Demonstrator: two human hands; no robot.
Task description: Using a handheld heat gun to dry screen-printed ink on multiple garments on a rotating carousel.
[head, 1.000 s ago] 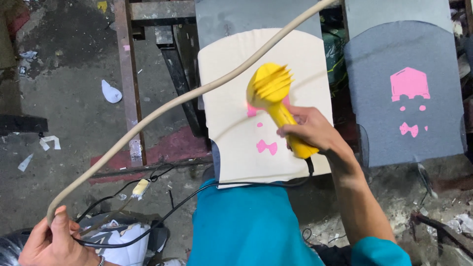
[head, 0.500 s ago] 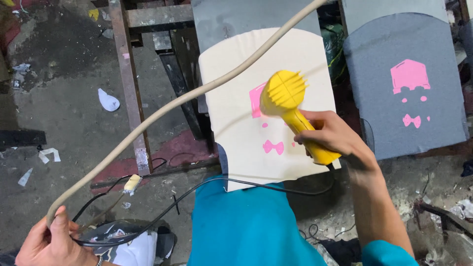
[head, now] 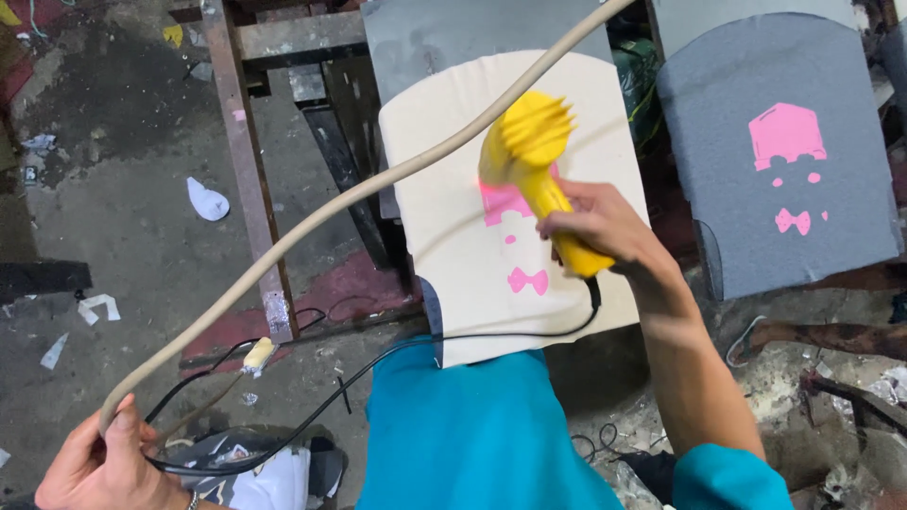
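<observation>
In the head view, the right hand (head: 605, 227) is wrapping tight around the handle of a yellow heat gun (head: 534, 165), nozzle end pointing at the cream fabric panel (head: 453, 236) stretched over a board in the upper middle of the frame. Compared with half a second ago, the gun is sitting a bit higher and further left, now hovering right over the top of the pink print (head: 505, 203), and there's a reddish glow on the fabric just under it. So I'd guess the hot air is being swept across the print to dry it, bit by bit.

The left hand (head: 109, 463), down in the lower left corner, is closing on the end of a long beige hose (head: 331, 203) plus a loop of the black cord (head: 378, 364); it's barely shifted. The hose is arching up across the frame to the upper right.

On the right, a grey fabric panel (head: 803, 94) is showing the same pink print. A teal garment (head: 472, 434) is filling the bottom centre, over the grimy concrete floor (head: 113, 170).
</observation>
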